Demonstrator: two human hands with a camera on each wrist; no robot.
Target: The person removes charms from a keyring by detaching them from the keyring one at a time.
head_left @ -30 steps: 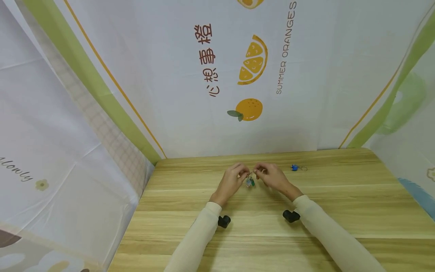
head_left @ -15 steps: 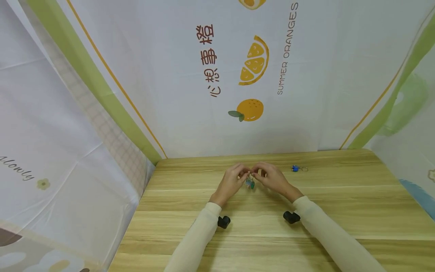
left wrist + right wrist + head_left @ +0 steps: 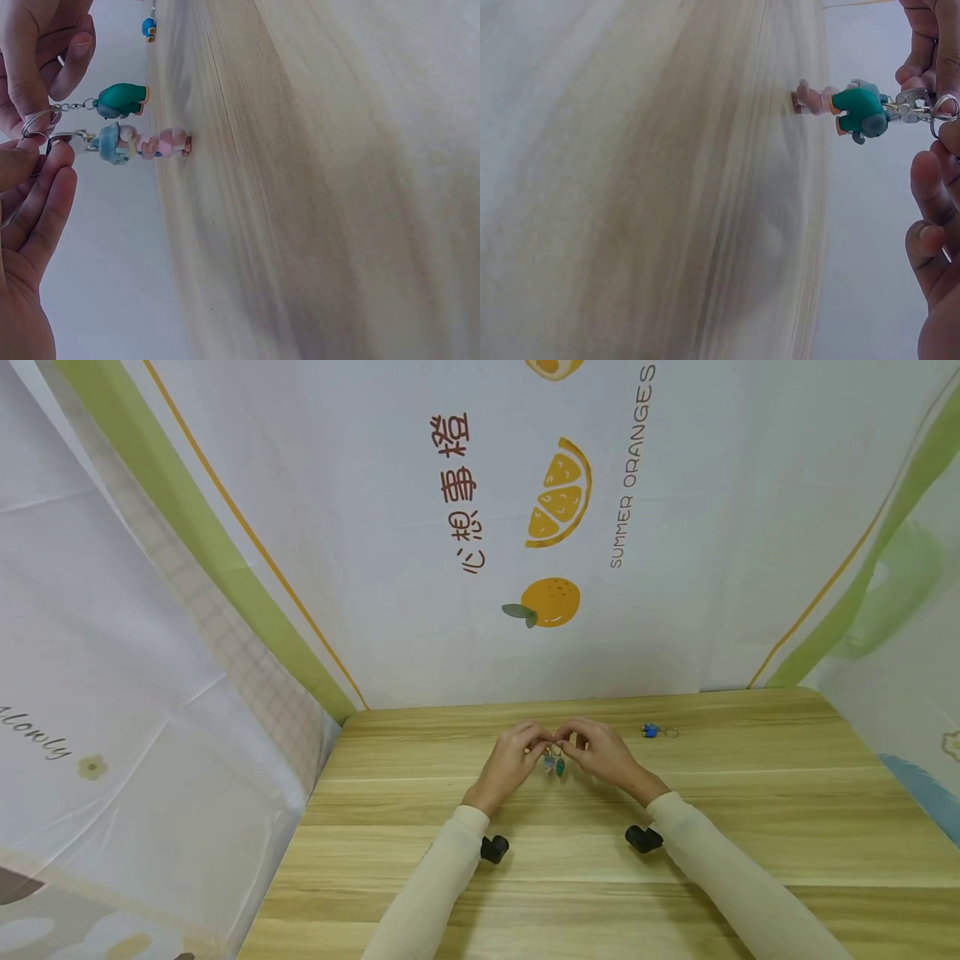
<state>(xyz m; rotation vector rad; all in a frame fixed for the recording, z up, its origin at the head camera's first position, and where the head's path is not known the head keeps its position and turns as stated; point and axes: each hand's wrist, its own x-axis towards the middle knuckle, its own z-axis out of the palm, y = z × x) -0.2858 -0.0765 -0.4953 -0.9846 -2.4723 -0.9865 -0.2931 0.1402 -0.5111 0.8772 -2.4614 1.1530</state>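
Above the table, my left hand (image 3: pixel 510 764) and right hand (image 3: pixel 600 756) meet fingertip to fingertip. The left thumb and fingers pinch the metal clasp (image 3: pixel 71 140) of a keychain; from it hangs a pink figure (image 3: pixel 154 144) with a blue hat. With its fingertips my right hand pinches the ring (image 3: pixel 945 109) of a second keychain, whose green figure (image 3: pixel 859 109) has a grey head and orange feet. Ring and clasp overlap between the hands in the left wrist view; fingers partly hide where they meet. Both figures dangle side by side.
A blue keychain (image 3: pixel 650 731) with its ring lies toward the back right of the wooden table (image 3: pixel 570 902). Black wrist devices (image 3: pixel 643 838) sit under both sleeves. A white printed cloth (image 3: pixel 375 527) stands behind the table's far edge.
My right hand has moved slightly left, closing the small gap to the left hand. The green figure now hangs a little farther from the pink one. The blue keychain stays put.
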